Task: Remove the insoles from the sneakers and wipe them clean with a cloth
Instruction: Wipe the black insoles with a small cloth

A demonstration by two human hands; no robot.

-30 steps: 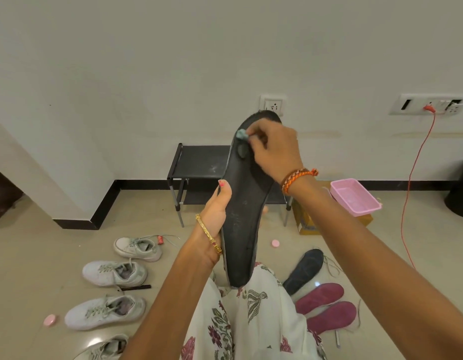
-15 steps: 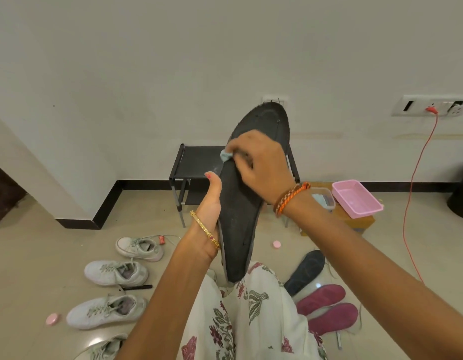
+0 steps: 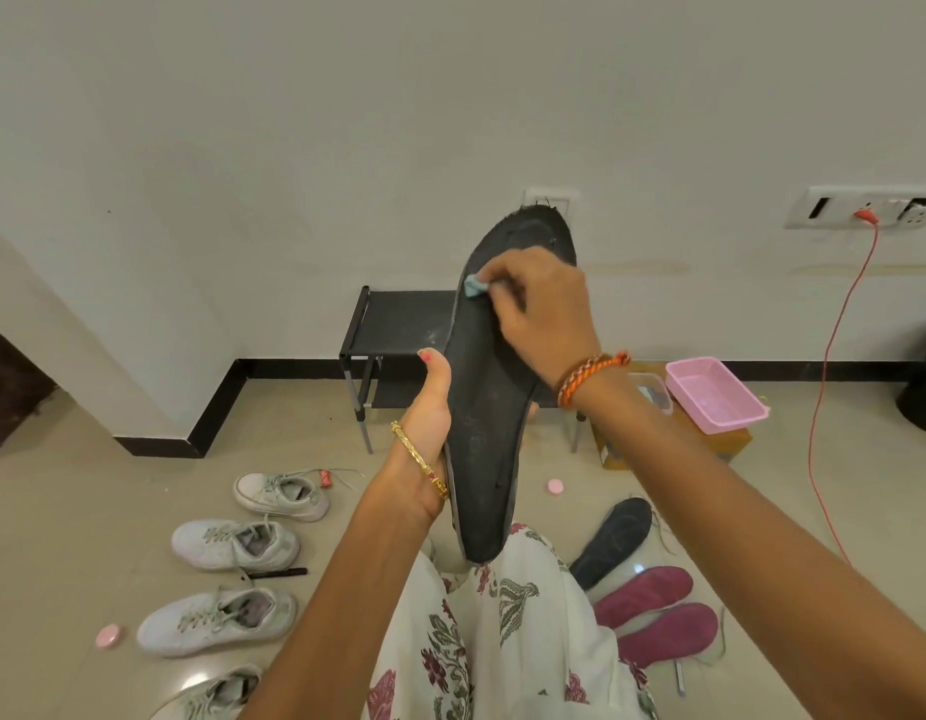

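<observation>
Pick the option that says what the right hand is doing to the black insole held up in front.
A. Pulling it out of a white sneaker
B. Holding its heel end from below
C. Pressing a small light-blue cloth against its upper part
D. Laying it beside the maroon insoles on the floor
C: the right hand pinches a small light-blue cloth against the upper part of the black insole, while the left hand grips the insole's side.
</observation>
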